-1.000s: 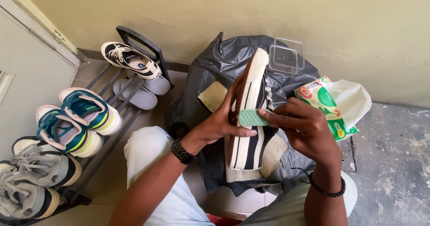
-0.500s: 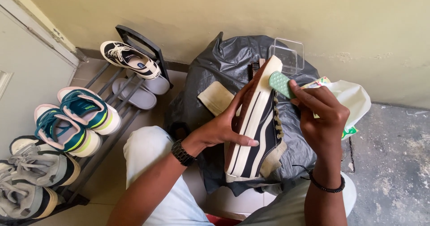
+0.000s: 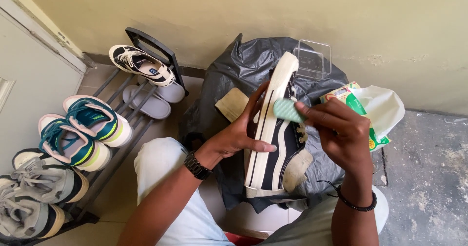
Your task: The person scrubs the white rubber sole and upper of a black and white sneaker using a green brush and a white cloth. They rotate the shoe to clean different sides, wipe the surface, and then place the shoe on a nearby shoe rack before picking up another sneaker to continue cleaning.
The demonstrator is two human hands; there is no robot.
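We're gripping the black sneaker (image 3: 275, 139) w/ left hand (image 3: 241, 131) to steady it, right hand (image 3: 339, 129) pinching green sponge (image 3: 288, 110) against its sole edge

Two hands: left hand (image 3: 239, 134), right hand (image 3: 341, 131). One black-and-white sneaker (image 3: 275, 134) and one green eraser (image 3: 287, 110). Seven shoes on one shoe rack (image 3: 122, 129). One black bag (image 3: 243, 75), one clear box (image 3: 313, 58), one wipes packet (image 3: 375, 109).

A dark canvas shoe (image 3: 280, 153) with a smooth cream rubber sole at frame centre. A matt, pale green ridged pad (image 3: 287, 110) touches it. Behind, a crinkled glossy grey plastic bag (image 3: 234, 75). Rough concrete floor (image 3: 429, 178) at right.
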